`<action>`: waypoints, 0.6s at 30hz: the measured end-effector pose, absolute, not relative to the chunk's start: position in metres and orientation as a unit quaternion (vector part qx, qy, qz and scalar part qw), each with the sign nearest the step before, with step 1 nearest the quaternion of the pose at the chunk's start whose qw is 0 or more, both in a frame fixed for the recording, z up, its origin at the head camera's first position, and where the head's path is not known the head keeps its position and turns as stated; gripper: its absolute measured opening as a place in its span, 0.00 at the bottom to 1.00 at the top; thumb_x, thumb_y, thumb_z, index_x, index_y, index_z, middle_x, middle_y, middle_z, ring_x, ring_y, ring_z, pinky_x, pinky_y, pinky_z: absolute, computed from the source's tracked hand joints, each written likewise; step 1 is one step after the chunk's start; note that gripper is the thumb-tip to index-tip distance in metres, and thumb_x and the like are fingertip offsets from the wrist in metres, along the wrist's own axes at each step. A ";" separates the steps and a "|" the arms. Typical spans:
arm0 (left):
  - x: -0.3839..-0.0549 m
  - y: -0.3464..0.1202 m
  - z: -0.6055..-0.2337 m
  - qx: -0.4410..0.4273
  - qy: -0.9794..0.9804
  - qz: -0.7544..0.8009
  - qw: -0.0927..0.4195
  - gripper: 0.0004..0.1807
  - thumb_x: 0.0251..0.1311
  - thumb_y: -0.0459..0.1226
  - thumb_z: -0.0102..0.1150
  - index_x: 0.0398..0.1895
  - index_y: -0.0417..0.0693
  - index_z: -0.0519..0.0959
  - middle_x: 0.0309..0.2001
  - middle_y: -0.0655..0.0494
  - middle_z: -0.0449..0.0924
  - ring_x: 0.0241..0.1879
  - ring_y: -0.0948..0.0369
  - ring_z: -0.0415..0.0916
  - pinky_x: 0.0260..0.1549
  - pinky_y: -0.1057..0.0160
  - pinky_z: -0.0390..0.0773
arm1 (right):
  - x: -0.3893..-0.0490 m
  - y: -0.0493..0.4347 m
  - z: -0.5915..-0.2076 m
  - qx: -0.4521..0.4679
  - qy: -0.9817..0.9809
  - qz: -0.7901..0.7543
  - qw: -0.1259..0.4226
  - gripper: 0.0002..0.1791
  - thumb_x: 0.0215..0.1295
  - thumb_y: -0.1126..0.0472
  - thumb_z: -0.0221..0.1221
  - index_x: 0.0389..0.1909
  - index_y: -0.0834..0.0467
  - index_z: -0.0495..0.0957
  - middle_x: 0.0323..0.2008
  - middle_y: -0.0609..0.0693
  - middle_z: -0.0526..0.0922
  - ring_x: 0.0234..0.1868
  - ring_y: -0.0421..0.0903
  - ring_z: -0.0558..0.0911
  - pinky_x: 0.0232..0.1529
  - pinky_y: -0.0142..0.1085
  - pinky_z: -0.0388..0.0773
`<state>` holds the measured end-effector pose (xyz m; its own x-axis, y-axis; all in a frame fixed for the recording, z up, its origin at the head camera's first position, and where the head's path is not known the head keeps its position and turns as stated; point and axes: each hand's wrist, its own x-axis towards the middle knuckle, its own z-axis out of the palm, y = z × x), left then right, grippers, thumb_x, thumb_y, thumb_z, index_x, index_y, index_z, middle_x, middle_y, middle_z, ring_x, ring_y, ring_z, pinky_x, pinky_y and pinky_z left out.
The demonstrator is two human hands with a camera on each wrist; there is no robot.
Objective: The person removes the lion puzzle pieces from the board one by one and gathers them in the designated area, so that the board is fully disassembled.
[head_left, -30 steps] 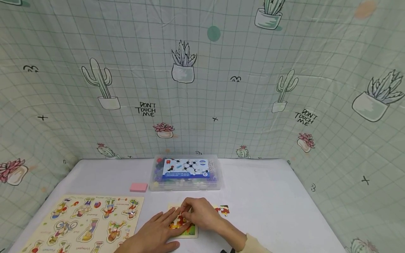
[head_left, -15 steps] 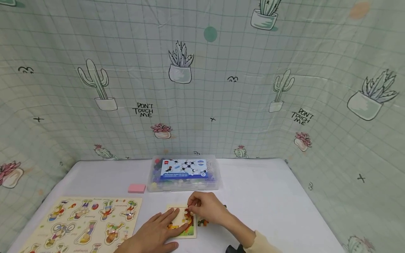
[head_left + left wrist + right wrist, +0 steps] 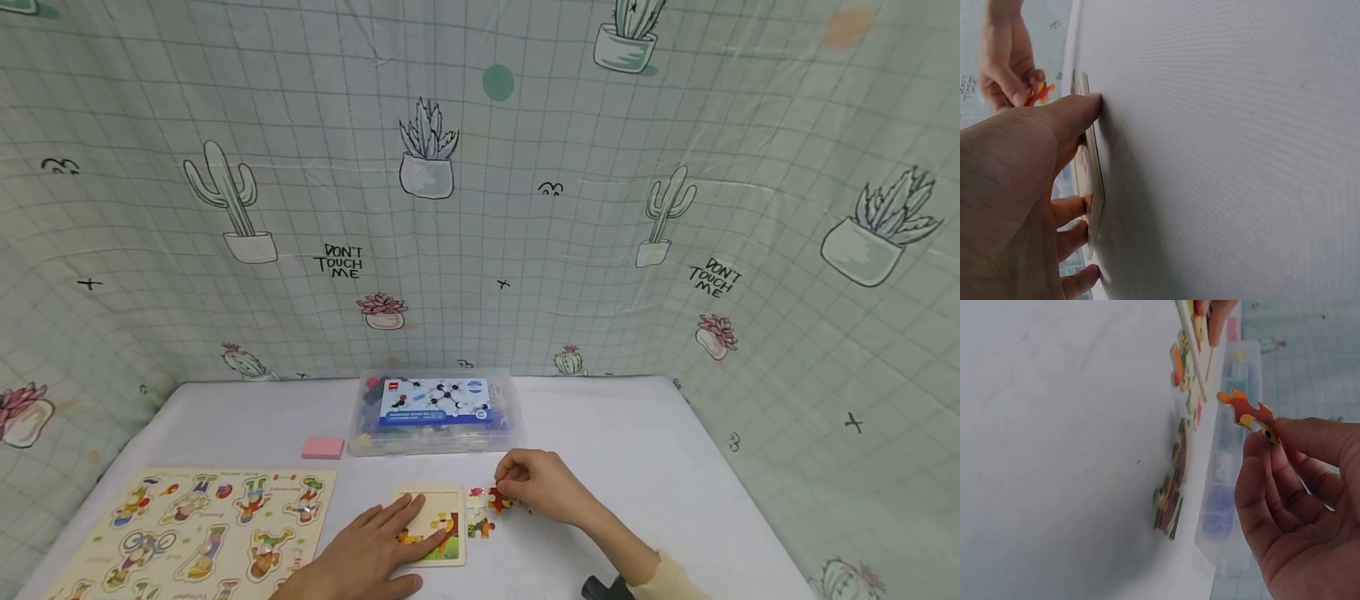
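My left hand [image 3: 367, 546] lies spread with straight fingers on a small wooden puzzle tray [image 3: 435, 503], its thumb down on the tabletop [image 3: 1222, 150] beside it. Some picture pieces sit in the tray's near and right parts, while its upper part shows bare wood. Right of the tray, my right hand [image 3: 546, 486] pinches a red and orange jigsaw puzzle piece [image 3: 1250, 414] between thumb and fingertips. The right wrist view shows the piece held up, tilted, above the table. Several loose puzzle pieces [image 3: 478, 527] lie close to the tray's right edge, some partly hidden behind the hand.
A clear plastic case [image 3: 435, 408] with a molecule-picture label stands behind the tray. Left of it lies a pink block [image 3: 323, 448]. A large board of figure cutouts [image 3: 225, 517] covers the table's left. Patterned cloth [image 3: 480, 233] hangs behind and at both sides.
My right hand has moved right, from over the tray to over the loose pieces, taking a red puzzle piece out of the tray. My left hand has stayed on the tray.
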<state>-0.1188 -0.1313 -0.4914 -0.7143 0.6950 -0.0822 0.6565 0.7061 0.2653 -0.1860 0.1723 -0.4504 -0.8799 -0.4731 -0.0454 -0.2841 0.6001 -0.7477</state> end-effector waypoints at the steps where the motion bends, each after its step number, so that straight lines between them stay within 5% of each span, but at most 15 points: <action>1: -0.119 -0.131 -0.492 0.369 0.919 0.109 0.086 0.31 0.72 0.65 0.38 0.75 0.76 0.63 0.76 0.43 0.59 0.74 0.45 0.58 0.60 0.37 0.68 | -0.186 0.175 -0.451 -0.212 0.887 -0.391 0.122 0.01 0.64 0.62 0.65 0.35 0.55 0.82 0.27 0.42 0.82 0.27 0.38 0.79 0.28 0.31 0.75; 18: -0.116 -0.129 -0.485 0.359 0.922 0.108 0.098 0.30 0.71 0.64 0.41 0.75 0.76 0.63 0.77 0.44 0.58 0.75 0.46 0.57 0.62 0.38 0.66 | -0.180 0.181 -0.468 -0.205 0.884 -0.382 0.172 0.02 0.62 0.62 0.66 0.33 0.56 0.83 0.24 0.41 0.81 0.25 0.37 0.76 0.26 0.30 0.71</action>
